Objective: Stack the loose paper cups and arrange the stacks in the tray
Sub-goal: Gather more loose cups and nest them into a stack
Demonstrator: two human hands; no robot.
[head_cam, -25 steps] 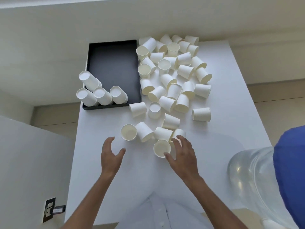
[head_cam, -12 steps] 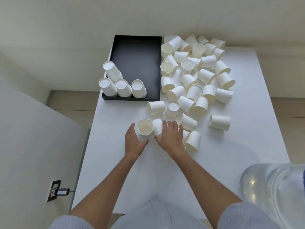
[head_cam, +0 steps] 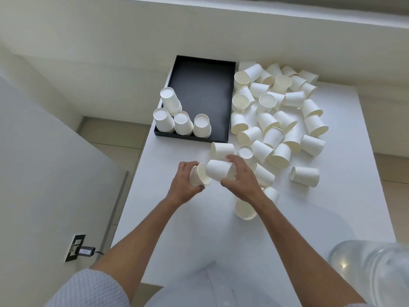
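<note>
My left hand [head_cam: 184, 185] grips a white paper cup [head_cam: 198, 177] tipped on its side, mouth facing right. My right hand [head_cam: 242, 180] holds a second paper cup [head_cam: 218, 173], also on its side, its base just at the mouth of the first. Both are lifted above the white table [head_cam: 177, 229]. A black tray [head_cam: 208, 85] lies at the far left of the table, with several upside-down cup stacks [head_cam: 181, 122] along its near-left edge. A heap of loose cups [head_cam: 276, 111] covers the table right of the tray.
Single cups lie near my hands: one [head_cam: 222, 150] just beyond them, one [head_cam: 305, 176] to the right, one [head_cam: 245, 210] under my right forearm. A clear water bottle [head_cam: 374, 269] stands at bottom right. A wall socket [head_cam: 75, 248] is at lower left.
Both hands closed on cups at the table and lifted them. The right hand's cup now points its base at the mouth of the left hand's cup. The camera view shifted.
</note>
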